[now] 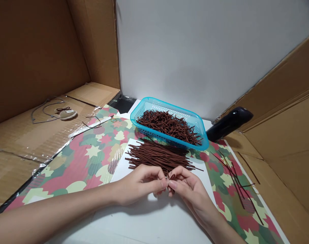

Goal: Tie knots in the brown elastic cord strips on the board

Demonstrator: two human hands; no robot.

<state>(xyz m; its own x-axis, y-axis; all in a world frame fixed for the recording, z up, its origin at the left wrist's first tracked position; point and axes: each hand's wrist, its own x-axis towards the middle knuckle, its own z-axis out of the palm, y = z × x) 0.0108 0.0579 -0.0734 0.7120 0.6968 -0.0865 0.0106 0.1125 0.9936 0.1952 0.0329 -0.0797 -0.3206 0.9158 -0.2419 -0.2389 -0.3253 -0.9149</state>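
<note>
Blue basket (192,119) close behind brown strips (157,155), black object (228,122) at its right, hands (134,184) pinching a looped strip (172,177)

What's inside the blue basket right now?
The blue basket holds a tangled heap of brown cord pieces. Whatever lies beneath the heap is covered and cannot be seen.

Across the frame runs the star-patterned cover (93,152), carrying a white sheet (144,220) lower centre, a blue basket (167,136) mid-frame, brown cords (235,180) lower right, a white strip (80,130) mid-left!
</note>
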